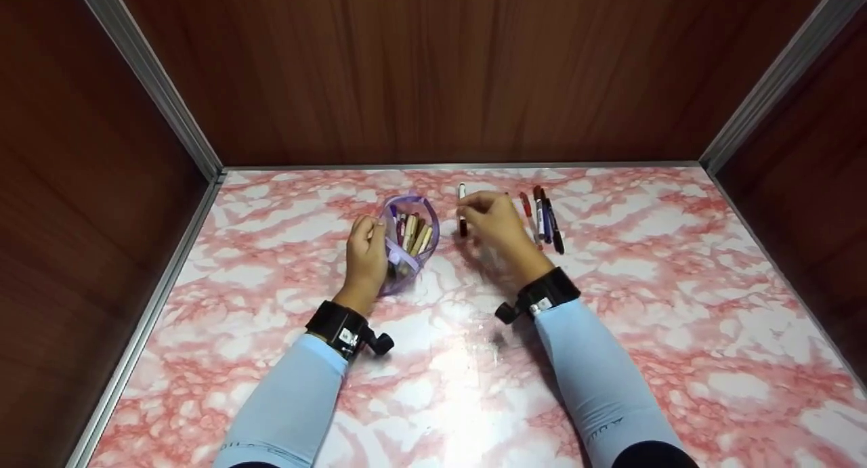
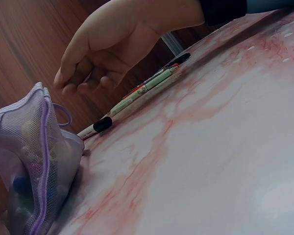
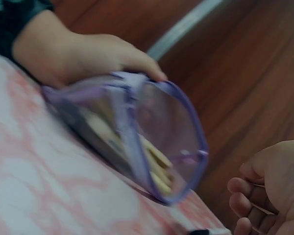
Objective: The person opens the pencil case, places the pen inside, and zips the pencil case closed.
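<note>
A purple mesh pencil case [image 1: 433, 234] stands open-mouthed on the table, with several pens and markers [image 1: 412, 231] inside. My left hand [image 1: 368, 251] grips its left side; in the right wrist view the left thumb [image 3: 142, 63] lies along the rim. To the case's right, a white marker with a dark end [image 1: 462, 227] lies on the table. Over that marker hovers my right hand [image 1: 498, 227], its fingers loosely bent. In the left wrist view the right hand [image 2: 105, 49] is above the white marker [image 2: 102, 124], apart from it and holding nothing.
Right of my right hand lie a red pen [image 1: 525, 204], a white marker with a brown cap [image 1: 540, 214], a blue pen [image 1: 547, 227] and a black pen [image 1: 557, 234]. A pale green pen [image 2: 142, 91] shows in the left wrist view. Wooden panels [image 1: 433, 68] enclose the table.
</note>
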Available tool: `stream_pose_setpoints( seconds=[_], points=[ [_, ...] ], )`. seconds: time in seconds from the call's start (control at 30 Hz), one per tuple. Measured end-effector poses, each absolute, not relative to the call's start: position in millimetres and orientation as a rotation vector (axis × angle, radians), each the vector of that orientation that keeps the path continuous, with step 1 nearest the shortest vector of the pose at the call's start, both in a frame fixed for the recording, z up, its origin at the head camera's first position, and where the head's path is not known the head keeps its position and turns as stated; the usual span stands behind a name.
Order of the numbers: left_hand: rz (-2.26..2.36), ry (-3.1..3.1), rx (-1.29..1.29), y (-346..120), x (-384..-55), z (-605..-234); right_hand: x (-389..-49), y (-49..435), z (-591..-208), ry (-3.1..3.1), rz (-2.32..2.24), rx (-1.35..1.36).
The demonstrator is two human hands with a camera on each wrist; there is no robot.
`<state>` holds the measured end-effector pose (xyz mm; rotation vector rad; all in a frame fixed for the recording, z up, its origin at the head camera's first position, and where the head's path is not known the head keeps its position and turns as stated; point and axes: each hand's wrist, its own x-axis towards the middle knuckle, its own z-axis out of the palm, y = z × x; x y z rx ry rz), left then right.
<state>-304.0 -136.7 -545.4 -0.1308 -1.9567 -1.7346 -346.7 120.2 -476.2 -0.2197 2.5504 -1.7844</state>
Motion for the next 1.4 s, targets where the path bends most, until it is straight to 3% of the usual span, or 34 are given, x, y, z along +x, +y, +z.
stream_pose_setpoints(
  seconds=[0.3,0.6,1.4],
  points=[
    [-1.765,-1.989,-0.074,-134,-299,-535,-363,187,-470,2.951,-1.52,-0.13],
    [-1.735,-1.979,-0.097,-135,-299,-536,-363,250,-474,2.969,-1.332,0.141],
    [-1.735,-2.003,-0.078,-134,-297,-537,-358,269,-486,2.938,-1.194,0.179]
  ],
)
